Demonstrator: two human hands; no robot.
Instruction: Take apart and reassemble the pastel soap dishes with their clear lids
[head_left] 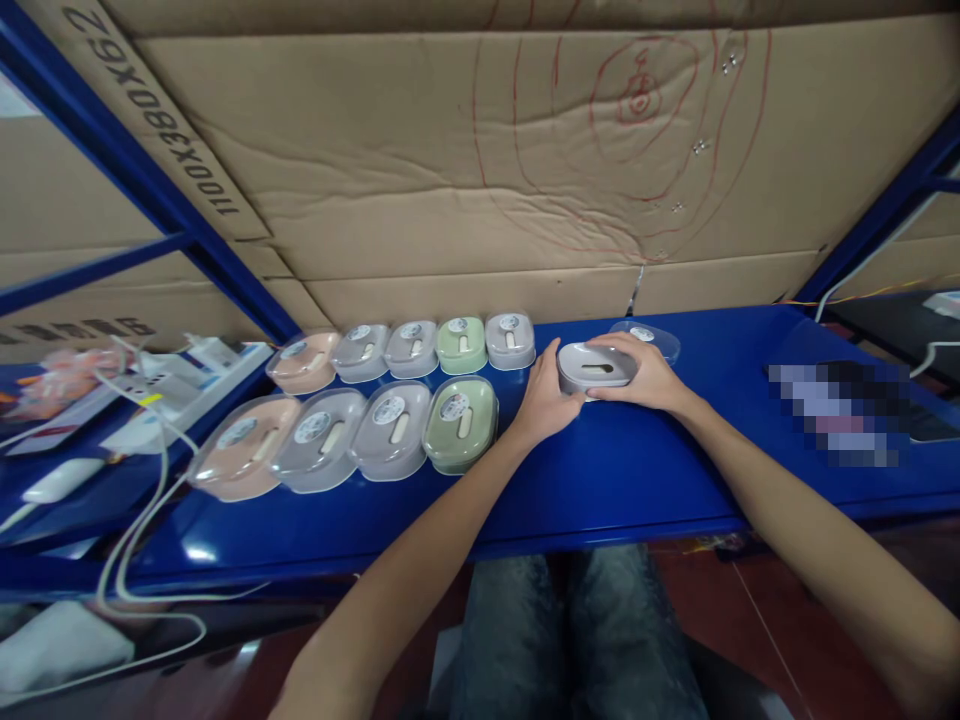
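A grey oval soap-box base (596, 367) rests on the blue table (615, 470), and both hands grip it. My left hand (546, 400) clasps its left end, my right hand (646, 375) covers its right end. Just behind it lies a clear lid (651, 336) with a round label. To the left stand two rows of closed oval boxes with clear lids: a back row with a green box (462, 343) and a grey box (510, 339), and a front row with a green box (460, 422) and a pink box (244, 446).
A cardboard sheet (525, 170) forms the back wall between blue rack posts (150, 180). White power strips (172, 390) and cables (135, 540) clutter the left end. A blurred-out item (840, 412) lies at the right. My knees (577, 620) show below the table edge.
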